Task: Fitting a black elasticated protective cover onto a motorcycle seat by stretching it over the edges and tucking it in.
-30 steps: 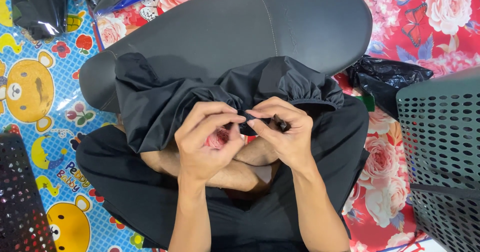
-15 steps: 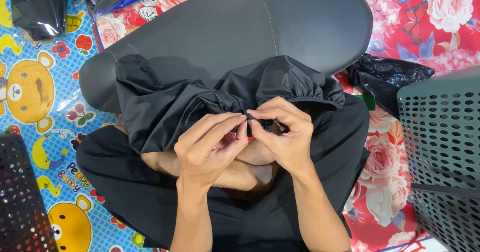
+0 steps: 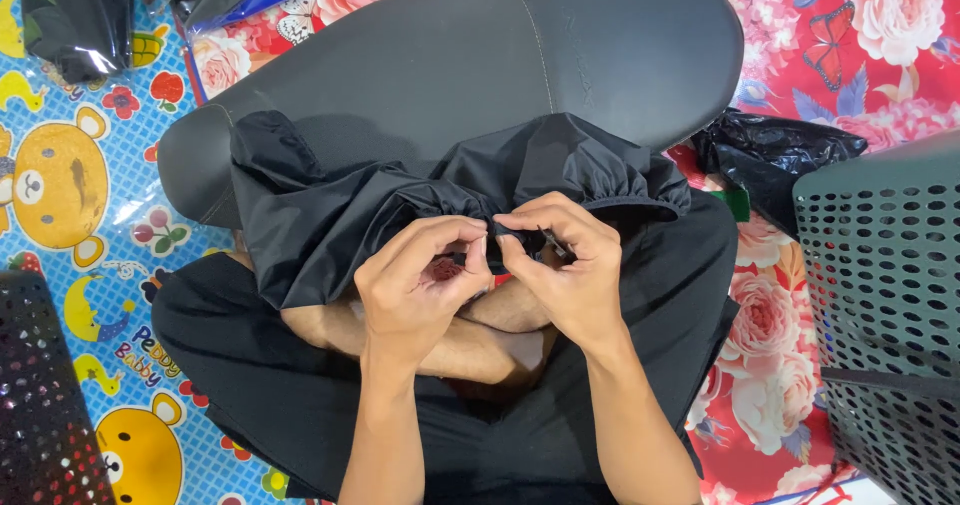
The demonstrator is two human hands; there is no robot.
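Covering the floor are 2 mats, a blue cartoon mat (image 3: 70, 185) and a red floral mat (image 3: 860, 55), under a grey seat (image 3: 450, 55). Both the left hand (image 3: 420, 285) and right hand (image 3: 565, 275) pinch the gathered hem of a black cover (image 3: 330, 215); what sits between the fingertips is hidden.

So from your head cam, here's what you've got on: loose black trousers (image 3: 620, 365), plain dark fabric with soft folds, nothing printed on them that I can make out. Your forearms are bare all the way down to the bottom edge of the shot, so no sleeves showing. Your left hand (image 3: 415, 290) and right hand (image 3: 560, 275) are both bare too, no gloves. Can't spot any rings, and neither wrist has a watch or band.
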